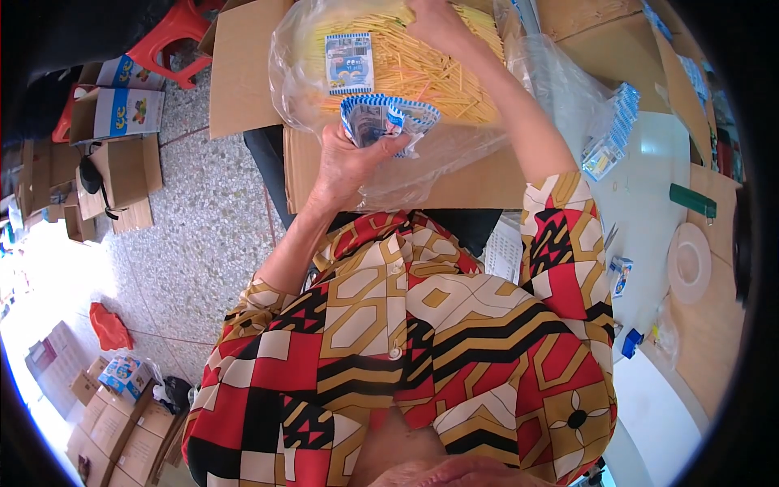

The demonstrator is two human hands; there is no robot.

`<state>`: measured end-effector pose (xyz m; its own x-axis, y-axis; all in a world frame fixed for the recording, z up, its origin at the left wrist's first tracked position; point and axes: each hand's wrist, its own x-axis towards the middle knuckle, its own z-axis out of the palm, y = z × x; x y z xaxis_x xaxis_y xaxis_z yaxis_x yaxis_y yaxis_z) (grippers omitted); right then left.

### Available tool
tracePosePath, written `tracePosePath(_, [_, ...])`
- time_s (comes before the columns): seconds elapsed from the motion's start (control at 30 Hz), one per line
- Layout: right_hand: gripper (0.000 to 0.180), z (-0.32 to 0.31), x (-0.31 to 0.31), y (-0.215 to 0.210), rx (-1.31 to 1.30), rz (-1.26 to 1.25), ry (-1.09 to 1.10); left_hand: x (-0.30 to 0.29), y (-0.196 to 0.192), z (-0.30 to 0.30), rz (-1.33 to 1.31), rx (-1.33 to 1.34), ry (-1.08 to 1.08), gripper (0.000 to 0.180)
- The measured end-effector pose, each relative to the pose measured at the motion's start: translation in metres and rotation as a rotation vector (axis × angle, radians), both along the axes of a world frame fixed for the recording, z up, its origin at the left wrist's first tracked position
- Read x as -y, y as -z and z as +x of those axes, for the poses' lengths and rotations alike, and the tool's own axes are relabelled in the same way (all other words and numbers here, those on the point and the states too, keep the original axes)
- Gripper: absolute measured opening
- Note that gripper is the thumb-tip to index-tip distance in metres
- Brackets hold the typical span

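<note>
My left hand (345,166) grips a fanned stack of small blue-and-white packets (388,118), held up just in front of a clear plastic bag (304,77). The bag is full of thin yellow sticks (422,69) and lies in an open cardboard box (243,69). A blue-and-white label card (350,62) shows inside the bag. My right hand (442,24) reaches into the sticks at the bag's top, its fingers buried and hidden among them.
A table (649,211) on my right carries a stack of blue packets (613,134), a roll of clear tape (690,261), a green marker (692,200) and small clips. Cardboard boxes (122,174) and a red plastic stool (174,36) stand on the speckled floor to my left.
</note>
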<state>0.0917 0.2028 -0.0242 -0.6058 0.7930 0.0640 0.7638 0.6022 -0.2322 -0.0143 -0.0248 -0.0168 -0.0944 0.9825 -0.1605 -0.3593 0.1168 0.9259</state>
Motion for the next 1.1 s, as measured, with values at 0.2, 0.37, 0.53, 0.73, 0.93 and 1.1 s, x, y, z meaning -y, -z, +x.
tracePosePath(0.2, [0.023, 0.061, 0.012, -0.039, -0.467, -0.567, -0.064, -0.003, -0.004, 0.003, 0.001, 0.04, 0.009, 0.018])
tracePosePath(0.37, [0.022, 0.102, 0.02, 0.001, -0.362, -1.127, 0.062, -0.005, -0.009, 0.001, -0.02, 0.059, 0.01, 0.019])
tracePosePath(0.53, [0.023, 0.121, 0.063, 0.027, -0.244, -1.093, 0.15, -0.009, -0.01, 0.003, -0.026, 0.075, 0.05, 0.02])
tracePosePath(0.73, [0.024, 0.122, 0.069, -0.006, -0.514, -0.861, 0.083, -0.013, -0.01, 0.009, 0.012, 0.079, 0.057, 0.017])
tracePosePath(0.93, [0.013, 0.111, 0.099, -0.089, -0.959, -0.518, 0.113, -0.017, -0.002, 0.013, 0.014, 0.001, 0.066, 0.022])
tracePosePath(1.1, [0.014, 0.092, 0.129, -0.103, -0.814, -0.175, -0.224, -0.02, -0.002, 0.022, 0.044, -0.022, 0.062, 0.017])
